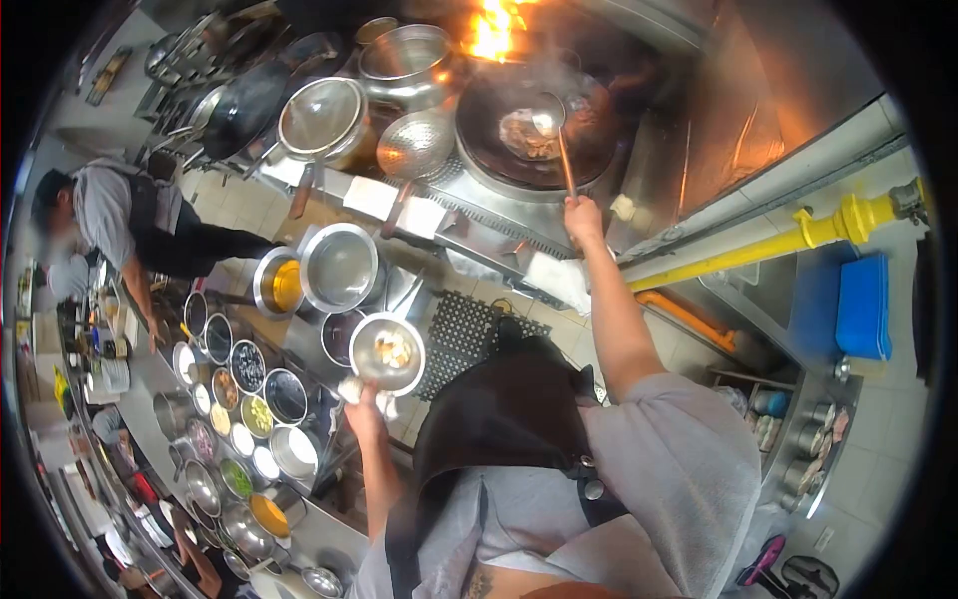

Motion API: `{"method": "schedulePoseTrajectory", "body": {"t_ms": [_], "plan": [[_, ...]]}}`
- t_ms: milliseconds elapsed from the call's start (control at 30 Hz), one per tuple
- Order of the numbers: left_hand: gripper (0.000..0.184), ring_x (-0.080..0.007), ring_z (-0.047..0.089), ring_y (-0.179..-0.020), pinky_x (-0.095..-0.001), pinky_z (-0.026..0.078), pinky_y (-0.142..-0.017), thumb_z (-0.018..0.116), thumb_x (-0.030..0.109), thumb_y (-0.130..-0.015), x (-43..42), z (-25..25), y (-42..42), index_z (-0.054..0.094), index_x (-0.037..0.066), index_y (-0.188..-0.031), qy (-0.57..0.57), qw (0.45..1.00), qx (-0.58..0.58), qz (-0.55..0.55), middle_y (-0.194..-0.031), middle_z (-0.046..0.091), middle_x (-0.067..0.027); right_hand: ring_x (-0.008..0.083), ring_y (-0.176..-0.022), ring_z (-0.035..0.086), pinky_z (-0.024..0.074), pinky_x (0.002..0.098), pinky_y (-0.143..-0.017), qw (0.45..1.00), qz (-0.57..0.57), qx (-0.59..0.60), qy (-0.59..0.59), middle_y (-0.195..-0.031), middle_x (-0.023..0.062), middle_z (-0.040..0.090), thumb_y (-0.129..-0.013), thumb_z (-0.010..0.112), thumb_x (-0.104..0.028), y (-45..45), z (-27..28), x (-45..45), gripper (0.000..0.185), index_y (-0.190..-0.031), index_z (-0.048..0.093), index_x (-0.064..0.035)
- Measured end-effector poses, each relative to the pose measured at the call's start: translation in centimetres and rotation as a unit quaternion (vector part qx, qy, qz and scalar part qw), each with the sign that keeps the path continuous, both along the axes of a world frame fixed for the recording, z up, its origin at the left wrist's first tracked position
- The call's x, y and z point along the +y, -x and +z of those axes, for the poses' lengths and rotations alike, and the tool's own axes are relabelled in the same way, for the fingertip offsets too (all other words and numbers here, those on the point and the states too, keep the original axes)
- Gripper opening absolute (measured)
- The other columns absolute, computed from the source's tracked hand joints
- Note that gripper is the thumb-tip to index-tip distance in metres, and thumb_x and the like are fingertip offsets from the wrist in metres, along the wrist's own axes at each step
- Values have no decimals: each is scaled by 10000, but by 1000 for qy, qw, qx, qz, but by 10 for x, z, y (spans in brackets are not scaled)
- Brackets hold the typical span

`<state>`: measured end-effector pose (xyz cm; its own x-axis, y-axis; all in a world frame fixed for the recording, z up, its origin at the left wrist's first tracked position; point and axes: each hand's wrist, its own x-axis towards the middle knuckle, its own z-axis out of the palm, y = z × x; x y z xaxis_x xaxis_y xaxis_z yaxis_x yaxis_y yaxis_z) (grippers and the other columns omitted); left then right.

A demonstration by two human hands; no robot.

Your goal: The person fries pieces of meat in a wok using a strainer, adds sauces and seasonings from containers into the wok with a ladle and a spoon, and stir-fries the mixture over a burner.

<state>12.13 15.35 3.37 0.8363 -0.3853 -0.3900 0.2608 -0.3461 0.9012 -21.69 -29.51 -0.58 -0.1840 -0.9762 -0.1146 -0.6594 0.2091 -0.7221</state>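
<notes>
My right hand is closed around the handle of a ladle. The ladle's head rests over food in a dark wok on the stove, with steam above it. My left hand grips the near rim of a metal bowl, a white cloth bunched at the fingers. Pale and brown pieces of food lie in this bowl; their kind is too small to make out.
Flames rise behind the wok. Left of it are a perforated skimmer and a mesh strainer. Several ingredient containers fill the counter. A yellow pipe runs along the right. Another person leans over the counter at left.
</notes>
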Motion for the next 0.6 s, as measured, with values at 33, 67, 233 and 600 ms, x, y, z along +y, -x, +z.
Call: {"method": "schedulePoseTrajectory", "body": {"t_ms": [33,67,233,600], "plan": [[328,-179,634,-818,-345,494,-781,753,154,-797,-39,37,14,698,-81,-1019,-44,999,-14,-29,-961,707,-103,324,-559,679,540,433,-541,1000,-6,0,-4,-771,220,693,-973,566,-311,-1,9,3,363,-999,633,44],[284,-168,628,-804,-333,490,-765,747,132,-801,-66,42,15,703,-63,-1003,-68,996,-16,-56,-947,705,-87,295,-528,657,523,422,-509,998,-9,-22,-62,-741,195,681,-982,561,-314,-4,33,4,364,-974,620,45],[332,-164,639,-848,-318,486,-786,735,159,-804,-172,42,16,701,-61,-1051,-18,986,-39,-161,-991,712,-79,102,-447,431,374,290,-392,904,35,-349,-243,-684,42,524,-1042,504,-301,30,21,-25,293,-962,548,-22],[604,-431,689,-935,-475,530,-835,707,470,-726,-440,26,-11,702,-115,-874,-165,898,-282,-294,-908,683,-323,51,-475,390,326,227,-397,794,26,-521,-313,-741,29,500,-1031,542,-291,53,101,19,289,-1128,524,-20]]}}
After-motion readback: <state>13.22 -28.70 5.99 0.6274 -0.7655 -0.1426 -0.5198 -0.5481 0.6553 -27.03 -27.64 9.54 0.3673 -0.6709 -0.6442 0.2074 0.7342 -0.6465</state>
